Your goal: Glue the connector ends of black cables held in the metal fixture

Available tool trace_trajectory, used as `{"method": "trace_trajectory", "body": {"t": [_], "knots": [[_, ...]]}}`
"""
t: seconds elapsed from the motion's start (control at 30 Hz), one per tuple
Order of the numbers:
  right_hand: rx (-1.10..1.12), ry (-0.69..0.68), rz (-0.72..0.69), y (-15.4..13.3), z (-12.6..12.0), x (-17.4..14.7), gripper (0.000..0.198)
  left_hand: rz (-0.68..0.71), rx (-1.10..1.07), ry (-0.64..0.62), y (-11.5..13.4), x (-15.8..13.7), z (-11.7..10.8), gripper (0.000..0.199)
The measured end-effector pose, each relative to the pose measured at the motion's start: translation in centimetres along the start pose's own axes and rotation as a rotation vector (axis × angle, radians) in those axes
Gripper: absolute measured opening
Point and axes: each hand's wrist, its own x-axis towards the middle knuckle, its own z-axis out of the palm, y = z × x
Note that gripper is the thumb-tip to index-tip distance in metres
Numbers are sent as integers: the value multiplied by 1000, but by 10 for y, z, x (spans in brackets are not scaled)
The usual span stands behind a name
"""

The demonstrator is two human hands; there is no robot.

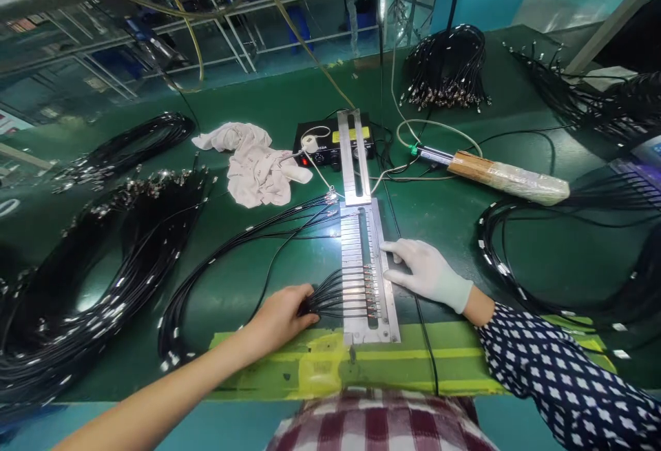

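Note:
My bare left hand [279,317] is closed around a bunch of black cables [330,289] left of the metal fixture. The cables fan out to the right, and their metal ends lie side by side in the slots of the slotted metal fixture [353,330]. My right hand [434,275], in a white glove, is at the fixture's right edge with index finger and thumb apart; its other fingers are curled under. Nothing shows between them. More black cables [253,227] curve up from the left, their tips near the fixture's upper left side.
Behind the fixture stands a black control box [320,155] beside a crumpled white cloth [253,165]. A soldering-iron-like tool with a wrapped handle [509,177] lies to the right. Cable coils [155,265] cover the left; another bundle [447,65] lies at the back.

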Motion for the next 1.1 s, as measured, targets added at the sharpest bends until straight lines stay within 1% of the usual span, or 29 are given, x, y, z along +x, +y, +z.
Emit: {"method": "trace_trajectory", "body": {"t": [0.07,0.13,0.17,0.2,0.23,0.33,0.37,0.4,0.43,0.5,0.57,0.63,0.73,0.77,0.8,0.87,0.93,0.97,1.03,1.1], "knots": [[-26,-12,-42,0,0,-1,41,21,15,5,1,3,-5,15],[-51,-23,-74,1,0,-2,40,40,11,43,1,5,-8,15],[-59,-26,-78,1,1,-2,40,46,-12,41,0,5,-9,16],[-62,-25,-77,1,1,-2,41,46,-63,10,-1,5,-9,18],[-62,-22,-74,2,1,-2,41,35,-147,-56,-3,4,-9,21],[-52,-16,-69,2,2,-2,41,-21,-468,-328,-6,6,-11,35],[-48,-17,-68,2,2,-2,40,-36,-541,-388,-5,7,-14,41],[-43,-18,-68,2,2,-2,40,-48,-580,-413,-3,7,-18,47],[-40,-18,-69,2,1,-2,40,-58,-598,-407,0,8,-23,52],[-39,-15,-72,2,1,-2,40,-55,-629,-350,8,9,-33,59],[-42,-17,-76,2,1,-2,41,-20,-659,-288,14,8,-40,58],[-43,-24,-73,2,1,-2,42,26,-594,-231,15,9,-40,53],[-28,-36,-68,2,1,-2,41,35,-347,-121,6,9,-34,49],[-25,-36,-66,2,1,-2,40,39,-302,-94,1,9,-33,48],[-24,-35,-65,2,0,-2,40,44,-307,-85,-3,9,-34,48],[-30,-39,-61,1,0,-1,40,38,-424,-108,-12,8,-40,49],[-33,-53,-54,1,-1,-1,41,2,-528,-121,-18,6,-48,52],[-32,-59,-49,0,-1,-1,41,-16,-544,-113,-21,5,-52,54],[-30,-63,-43,0,-2,-1,41,-16,-521,-67,-25,6,-60,54],[-34,-56,-46,-1,-2,-1,40,42,-453,31,-30,10,-66,50]]}}
